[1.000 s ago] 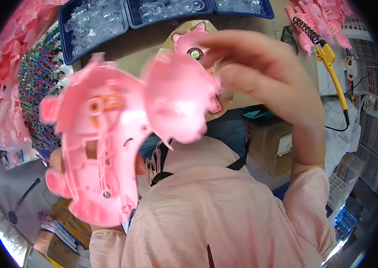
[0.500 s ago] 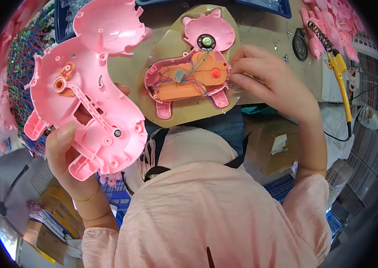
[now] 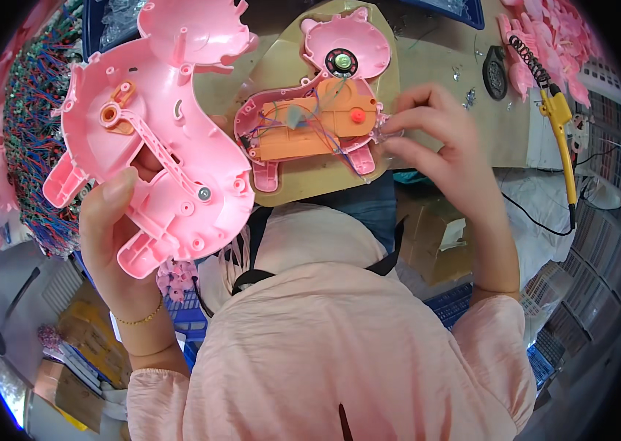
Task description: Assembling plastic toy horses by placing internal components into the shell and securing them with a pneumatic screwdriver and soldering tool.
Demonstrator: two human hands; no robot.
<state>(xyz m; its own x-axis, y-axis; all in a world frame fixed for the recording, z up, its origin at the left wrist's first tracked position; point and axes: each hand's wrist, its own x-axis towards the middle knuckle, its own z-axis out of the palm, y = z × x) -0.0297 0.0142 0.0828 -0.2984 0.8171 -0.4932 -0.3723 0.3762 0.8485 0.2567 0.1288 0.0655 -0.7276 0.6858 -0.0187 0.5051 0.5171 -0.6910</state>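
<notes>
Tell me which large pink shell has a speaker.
The resting shell on the tan board has the speaker in its head; the held shell in the left hand shows none.

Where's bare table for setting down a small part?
The bare patch is table between the right hand and yellow-handled tool, below the black oval piece. Crowded: left, with bundled wires; upper right, with pink parts.
</notes>
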